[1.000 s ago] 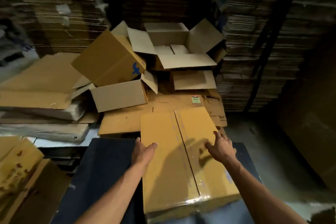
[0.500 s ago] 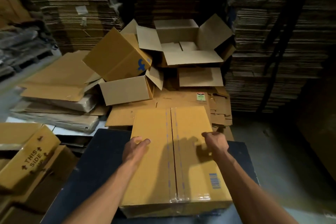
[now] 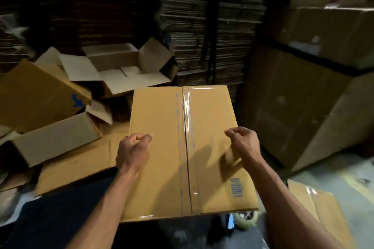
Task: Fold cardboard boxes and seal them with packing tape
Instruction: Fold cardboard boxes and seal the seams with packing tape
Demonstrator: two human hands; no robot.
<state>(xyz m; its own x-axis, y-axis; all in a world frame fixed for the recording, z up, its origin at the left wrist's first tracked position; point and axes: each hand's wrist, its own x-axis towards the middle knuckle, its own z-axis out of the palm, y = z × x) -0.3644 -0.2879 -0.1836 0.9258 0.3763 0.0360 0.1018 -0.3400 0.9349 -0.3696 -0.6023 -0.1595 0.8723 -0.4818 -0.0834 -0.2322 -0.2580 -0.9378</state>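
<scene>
Both hands clamp the box (image 3: pixel 182 147) by its side edges: my left hand (image 3: pixel 132 150) curls over the left edge, my right hand (image 3: pixel 243 142) over the right, fingers hooked underneath, I judge. It sits lifted in front of me above the dark table (image 3: pixel 60 218). Clear tape (image 3: pixel 187 107) runs down the centre seam end to end, so this face looks sealed. I cannot see the opposite face. A tape roll (image 3: pixel 245 219) lies below the near edge. Open boxes (image 3: pixel 125 66) beyond seem left to fold and tape.
</scene>
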